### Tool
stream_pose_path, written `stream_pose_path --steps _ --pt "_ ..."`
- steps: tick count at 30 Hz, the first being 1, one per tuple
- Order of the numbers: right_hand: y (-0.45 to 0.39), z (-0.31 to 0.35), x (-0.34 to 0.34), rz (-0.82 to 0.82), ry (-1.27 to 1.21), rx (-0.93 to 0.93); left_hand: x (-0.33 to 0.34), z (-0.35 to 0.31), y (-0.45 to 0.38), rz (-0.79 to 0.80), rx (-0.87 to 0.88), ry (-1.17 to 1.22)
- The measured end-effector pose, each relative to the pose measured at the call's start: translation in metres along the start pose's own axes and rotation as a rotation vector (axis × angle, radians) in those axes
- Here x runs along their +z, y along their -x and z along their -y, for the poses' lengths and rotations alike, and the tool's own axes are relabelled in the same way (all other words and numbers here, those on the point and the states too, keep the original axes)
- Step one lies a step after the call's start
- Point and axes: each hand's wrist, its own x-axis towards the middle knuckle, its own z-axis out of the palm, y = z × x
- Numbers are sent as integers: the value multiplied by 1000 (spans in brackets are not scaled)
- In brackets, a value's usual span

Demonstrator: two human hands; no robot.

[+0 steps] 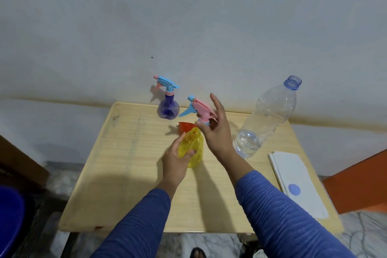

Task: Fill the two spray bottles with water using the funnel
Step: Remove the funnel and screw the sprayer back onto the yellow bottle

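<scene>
My left hand [175,160] grips the yellow spray bottle [193,148], which stands on the wooden table [125,163] with its neck uncovered. Just above and to the right of that neck, my right hand [215,132] pinches the pink and blue spray head [199,110], lifted off the bottle. The red funnel [184,128] lies on the table right behind the yellow bottle, partly hidden by it. A purple spray bottle [168,109] with its blue and pink head on stands at the table's far edge.
A large clear water bottle [266,119], uncapped and holding water only at its bottom, stands to the right. Its blue cap [294,189] lies on white folded paper [297,182] at the table's right edge. The wall rises just behind the table.
</scene>
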Motion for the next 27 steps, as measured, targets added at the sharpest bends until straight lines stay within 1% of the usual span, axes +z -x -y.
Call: stream_pose_path --steps 4,10,16,21,27 --pt "10 -17 2 89 29 28 0 -2 1 2 -12 10" --pt "13 -22 -9 192 41 52 -1 -4 2 7 -16 12" --pt "8 -19 -8 241 167 35 -1 1 1 8 4 22" --pt "7 -17 -5 207 293 -44 -1 -2 1 16 -2 30" --pt "5 -12 -14 279 304 -37 -1 -2 2 12 -2 57"
